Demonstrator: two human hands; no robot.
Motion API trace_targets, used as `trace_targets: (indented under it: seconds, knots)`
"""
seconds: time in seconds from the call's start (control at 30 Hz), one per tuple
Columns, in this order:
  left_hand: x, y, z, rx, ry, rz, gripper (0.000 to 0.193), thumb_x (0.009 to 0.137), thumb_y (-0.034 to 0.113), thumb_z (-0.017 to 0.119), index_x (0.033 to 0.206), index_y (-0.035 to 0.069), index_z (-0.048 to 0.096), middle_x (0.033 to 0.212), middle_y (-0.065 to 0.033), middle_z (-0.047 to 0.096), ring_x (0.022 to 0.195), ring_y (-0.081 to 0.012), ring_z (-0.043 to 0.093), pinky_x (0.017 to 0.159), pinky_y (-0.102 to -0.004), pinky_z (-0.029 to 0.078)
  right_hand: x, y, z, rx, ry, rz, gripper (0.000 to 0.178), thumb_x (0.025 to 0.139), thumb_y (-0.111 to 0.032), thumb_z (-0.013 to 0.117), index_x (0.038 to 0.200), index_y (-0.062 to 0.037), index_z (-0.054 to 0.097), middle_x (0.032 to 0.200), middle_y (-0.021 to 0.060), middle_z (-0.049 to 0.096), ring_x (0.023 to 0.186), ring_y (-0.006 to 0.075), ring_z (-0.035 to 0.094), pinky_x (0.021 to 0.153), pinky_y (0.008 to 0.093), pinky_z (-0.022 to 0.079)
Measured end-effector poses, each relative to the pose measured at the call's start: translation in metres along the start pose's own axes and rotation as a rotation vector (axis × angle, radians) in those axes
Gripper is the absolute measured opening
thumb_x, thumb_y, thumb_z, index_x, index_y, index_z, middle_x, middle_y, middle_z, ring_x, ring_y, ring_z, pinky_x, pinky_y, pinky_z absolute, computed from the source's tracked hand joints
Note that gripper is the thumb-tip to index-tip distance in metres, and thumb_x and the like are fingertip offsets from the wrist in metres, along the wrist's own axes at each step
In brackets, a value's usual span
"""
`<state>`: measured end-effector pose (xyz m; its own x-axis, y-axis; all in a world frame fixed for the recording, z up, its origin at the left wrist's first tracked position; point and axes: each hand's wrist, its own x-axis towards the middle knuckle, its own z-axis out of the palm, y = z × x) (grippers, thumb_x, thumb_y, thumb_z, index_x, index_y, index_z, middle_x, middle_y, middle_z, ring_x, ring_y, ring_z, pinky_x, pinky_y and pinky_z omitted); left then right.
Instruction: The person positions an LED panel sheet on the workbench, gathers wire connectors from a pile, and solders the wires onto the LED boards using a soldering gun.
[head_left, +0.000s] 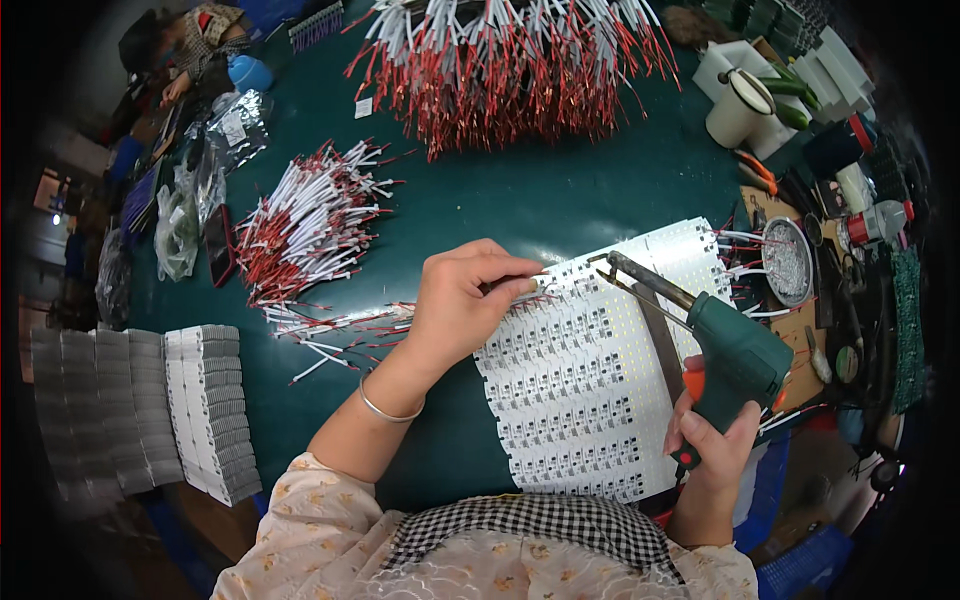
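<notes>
My left hand [465, 300] pinches a thin red-and-white wire [535, 287] against the upper left edge of a white panel of small circuit boards [590, 390] lying on the green table. My right hand [712, 440] grips a green pistol-shaped soldering iron [735, 355]. Its metal tip [612, 262] points left, close to the wire end and my left fingertips. A silver bracelet circles my left wrist.
A heap of red-and-white wires [310, 225] lies left of my hand, and a far bigger heap [520, 65] at the back. Stacked white board panels [205, 410] sit at left. A white mug [738, 108], a round metal tin [787, 260] and tools crowd the right edge. Another person [200, 45] sits far back left.
</notes>
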<state>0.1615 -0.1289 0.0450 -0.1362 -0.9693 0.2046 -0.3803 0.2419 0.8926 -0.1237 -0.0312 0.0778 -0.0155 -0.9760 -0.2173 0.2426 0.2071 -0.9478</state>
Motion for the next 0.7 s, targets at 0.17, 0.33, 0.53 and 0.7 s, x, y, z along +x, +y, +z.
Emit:
trace_targets:
  seconds: [0.17, 0.33, 0.53, 0.7]
  knots:
    - [-0.003, -0.005, 0.013, 0.162, 0.062, 0.177, 0.019, 0.077, -0.005, 0.068, 0.094, 0.001, 0.072, 0.078, -0.0106, 0.069, 0.064, -0.0199, 0.064, 0.06, -0.0288, 0.05, 0.003, 0.003, -0.001, -0.021, -0.026, 0.0, 0.064, 0.075, -0.004, 0.072, 0.128, 0.0101, 0.04, 0.119, 0.0229, 0.054, 0.062, 0.0148, 0.058, 0.045, 0.0258, 0.051]
    - [0.002, -0.022, 0.023, 0.227, -0.041, 0.263, 0.019, 0.077, -0.005, 0.067, 0.094, 0.0, 0.069, 0.077, -0.0108, 0.066, 0.064, -0.0227, 0.064, 0.061, -0.0301, 0.051, 0.004, 0.006, -0.002, -0.026, -0.021, 0.021, 0.062, 0.075, -0.003, 0.072, 0.128, 0.0106, 0.042, 0.118, 0.0221, 0.055, 0.064, 0.0146, 0.058, 0.046, 0.0258, 0.051]
    - [0.0, -0.026, 0.03, 0.346, -0.059, 0.298, 0.019, 0.074, -0.004, 0.069, 0.092, 0.003, 0.069, 0.069, -0.0083, 0.057, 0.059, -0.0226, 0.06, 0.055, -0.0312, 0.048, 0.006, 0.01, -0.002, -0.028, -0.041, 0.026, 0.06, 0.075, -0.001, 0.071, 0.127, 0.0119, 0.043, 0.117, 0.0221, 0.055, 0.064, 0.0147, 0.058, 0.047, 0.0257, 0.051]
    - [-0.003, -0.032, 0.033, 0.465, 0.026, 0.383, 0.024, 0.069, -0.005, 0.069, 0.091, 0.006, 0.07, 0.069, -0.0065, 0.056, 0.056, -0.0223, 0.057, 0.049, -0.0323, 0.045, 0.008, 0.01, 0.0, -0.035, -0.048, 0.031, 0.059, 0.076, 0.0, 0.069, 0.127, 0.0121, 0.043, 0.118, 0.0224, 0.055, 0.064, 0.0146, 0.058, 0.048, 0.0253, 0.051]
